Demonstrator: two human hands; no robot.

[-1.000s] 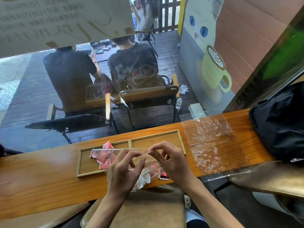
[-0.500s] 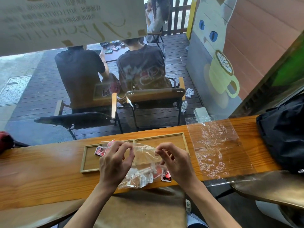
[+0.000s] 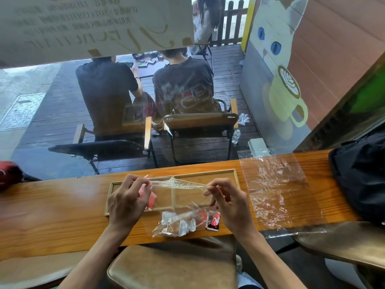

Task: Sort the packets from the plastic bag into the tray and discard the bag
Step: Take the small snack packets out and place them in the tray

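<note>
Clear bag (image 3: 179, 185) — stretched above tray (image 3: 205, 174)

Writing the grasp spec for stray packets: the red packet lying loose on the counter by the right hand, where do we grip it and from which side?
Take the red packet by its two long edges, pinching from above. It lies flat on the counter, outside the plastic bag and the tray, so nothing covers its top. The right hand is nearest. Its bag-side edge is crowded, so a side approach looks awkward.

Both forearms bare, reached forward from bottom edge. Left hand (image 3: 127, 202) raised, back toward camera, fingers (image 3: 143, 184) curled and pinched at top. Right hand (image 3: 231, 202) level with it, well apart, fingers (image 3: 214, 187) bent inward, thumb and forefinger pinched together.
</note>
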